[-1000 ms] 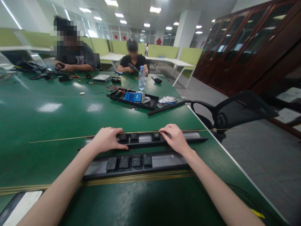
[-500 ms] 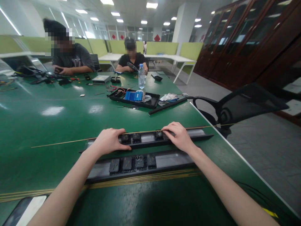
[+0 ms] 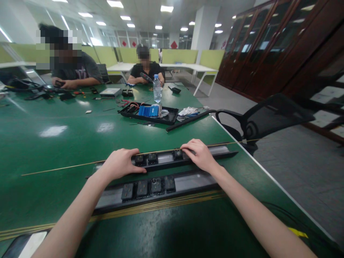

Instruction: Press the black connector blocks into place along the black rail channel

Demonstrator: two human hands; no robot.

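My left hand (image 3: 119,165) is wrapped around the far black channel (image 3: 225,154), its thumb on the near wall and fingers on the far side. A long thin brass rod (image 3: 61,168) runs along this channel's far side and sticks out past both ends. With its fingertips pinched, my right hand (image 3: 198,154) grips the rod beside a small black block (image 3: 178,154) in the channel. Two more black blocks (image 3: 152,158) sit by my left hand. Nearer me, a second black channel (image 3: 188,182) holds several black blocks (image 3: 142,187).
Several brass rods (image 3: 161,205) lie along the near channel. A black tray (image 3: 172,118) with a blue item, gloves (image 3: 188,113), a black strip (image 3: 185,123) and a water bottle (image 3: 157,89) stand farther off. Two people sit across the green table; a chair (image 3: 271,118) is right.
My view has turned slightly, shifting the scene left. The brass rod appears to have slid a little left along the far channel. Both hands keep nearly the same grip.
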